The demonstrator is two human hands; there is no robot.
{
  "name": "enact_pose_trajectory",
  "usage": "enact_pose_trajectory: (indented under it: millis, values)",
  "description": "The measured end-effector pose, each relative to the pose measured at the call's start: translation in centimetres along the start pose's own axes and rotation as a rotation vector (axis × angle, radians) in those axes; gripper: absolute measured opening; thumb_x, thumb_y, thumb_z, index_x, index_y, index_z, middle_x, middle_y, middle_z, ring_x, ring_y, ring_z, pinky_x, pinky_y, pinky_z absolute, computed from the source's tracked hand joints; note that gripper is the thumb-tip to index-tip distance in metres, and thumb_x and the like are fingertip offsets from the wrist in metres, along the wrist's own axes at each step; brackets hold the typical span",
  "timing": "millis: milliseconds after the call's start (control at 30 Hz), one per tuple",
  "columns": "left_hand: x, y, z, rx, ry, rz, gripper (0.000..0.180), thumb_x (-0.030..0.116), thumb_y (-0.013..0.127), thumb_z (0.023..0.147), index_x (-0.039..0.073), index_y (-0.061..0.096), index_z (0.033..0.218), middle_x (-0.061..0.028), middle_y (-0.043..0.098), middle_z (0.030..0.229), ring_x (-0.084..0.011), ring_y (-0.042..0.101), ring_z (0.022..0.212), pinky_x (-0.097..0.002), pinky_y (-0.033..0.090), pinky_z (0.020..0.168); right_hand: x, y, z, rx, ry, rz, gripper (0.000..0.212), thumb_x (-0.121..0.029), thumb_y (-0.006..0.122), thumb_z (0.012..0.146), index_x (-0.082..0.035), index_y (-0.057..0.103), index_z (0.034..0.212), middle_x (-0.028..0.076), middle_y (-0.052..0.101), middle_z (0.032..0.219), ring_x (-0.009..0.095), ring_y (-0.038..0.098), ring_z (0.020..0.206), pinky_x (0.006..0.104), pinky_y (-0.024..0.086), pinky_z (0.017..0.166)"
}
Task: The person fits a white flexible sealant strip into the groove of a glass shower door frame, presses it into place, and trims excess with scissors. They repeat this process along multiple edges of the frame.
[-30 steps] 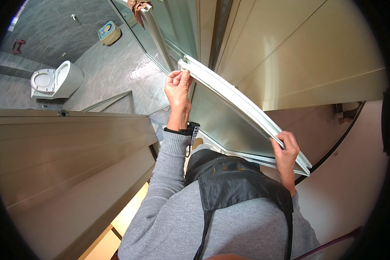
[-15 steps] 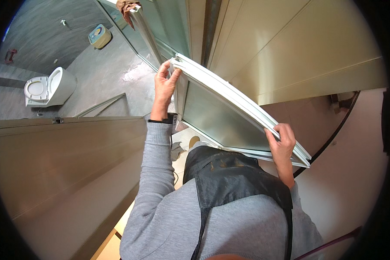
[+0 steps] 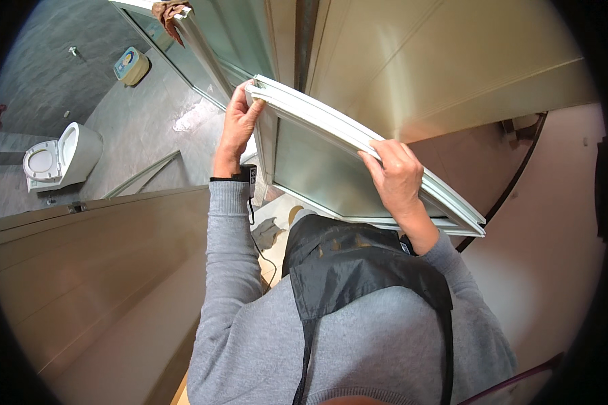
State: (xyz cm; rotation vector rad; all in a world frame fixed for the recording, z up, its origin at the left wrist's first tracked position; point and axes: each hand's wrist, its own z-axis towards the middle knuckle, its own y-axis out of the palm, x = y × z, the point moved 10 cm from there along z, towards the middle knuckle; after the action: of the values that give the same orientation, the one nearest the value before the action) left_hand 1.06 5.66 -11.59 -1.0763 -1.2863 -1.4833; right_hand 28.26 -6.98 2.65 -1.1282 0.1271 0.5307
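A white-framed panel of frosted glass (image 3: 324, 169) stands tilted in front of me, its grooved long edge running from upper left to lower right. My left hand (image 3: 236, 128) grips the upper left corner of the frame, thumb on the near face and fingers behind. My right hand (image 3: 396, 177) is closed over the same long edge, about midway along it, with the thumb on the near side. Beyond the left corner stands another white-framed glass panel (image 3: 213, 57). A brown cloth (image 3: 172, 17) hangs over its top end.
At the left, a white toilet (image 3: 81, 154) with its lid up stands on a grey tiled floor beside a yellow tub (image 3: 134, 66). A beige door (image 3: 101, 263) borders the lower left, and a tall beige panel (image 3: 446, 61) the upper right. A cable (image 3: 265, 253) trails near my feet.
My right hand has slid up and left along the frame, from near its lower right end to about the middle. The left hand keeps its hold on the corner. The whole view has shifted slightly.
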Motion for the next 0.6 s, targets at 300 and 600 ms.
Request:
enact_pose_trajectory:
  millis: [300,600]
  values:
    - [0.3,0.6,0.1,-0.016,0.088,-0.106,0.032,0.011,0.072,0.095,0.004,0.06,0.125,0.0013,0.065,0.115,-0.0077,0.059,0.104,-0.0241,0.047,0.093,-5.8,6.2,5.3,0.052,-0.022,-0.035,0.021,-0.015,0.082,0.077,-0.006,0.069,0.092,0.009,0.066,0.085,0.028,0.066,0.08,0.039,0.054,0.069]
    - [-1.0,0.9,-0.6,-0.109,-0.033,-0.232,0.055,0.008,0.069,0.096,0.001,0.048,0.147,-0.0054,0.059,0.135,-0.0152,0.055,0.126,-0.0301,0.046,0.106,-9.9,11.5,9.6,0.065,0.025,-0.032,0.02,-0.019,0.078,0.08,-0.006,0.071,0.095,0.01,0.068,0.086,0.03,0.067,0.081,0.0407,0.054,0.07]
